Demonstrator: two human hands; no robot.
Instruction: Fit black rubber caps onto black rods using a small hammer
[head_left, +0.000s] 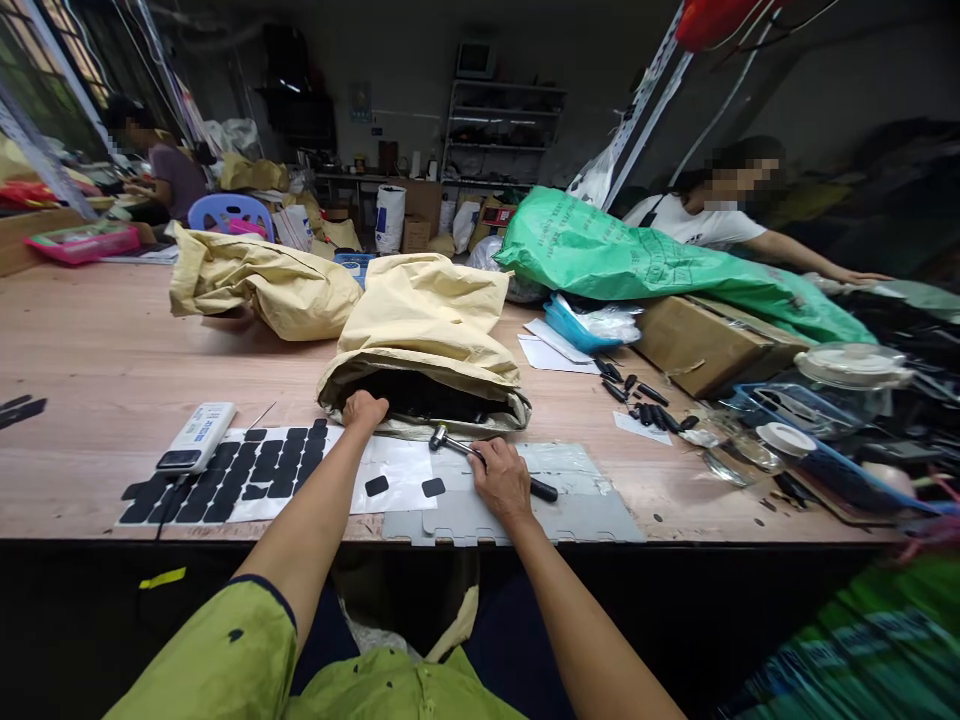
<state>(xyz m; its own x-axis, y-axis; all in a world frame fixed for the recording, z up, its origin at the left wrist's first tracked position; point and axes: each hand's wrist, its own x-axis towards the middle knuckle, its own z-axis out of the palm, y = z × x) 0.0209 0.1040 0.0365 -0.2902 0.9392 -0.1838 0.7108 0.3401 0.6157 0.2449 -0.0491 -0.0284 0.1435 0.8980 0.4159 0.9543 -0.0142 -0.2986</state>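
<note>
Lime-green cloth sleeve [217, 645] nearest, we face a pale wooden table [112, 340] bearing an open cream sack [424, 315]. Over a flat grey board [589, 492], our right hand [502, 482] grasps a silver-and-black hammer [544, 490]; our left hand [365, 409] curls at the sack's mouth (gripping, we can't tell).

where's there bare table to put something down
Widest: left of the table, between pink tray, scale and left sack. Smaller: between grey board and jars. Crowded: right end, with box and jars; centre, around left hand, right hand, hammer and open sack.
</note>
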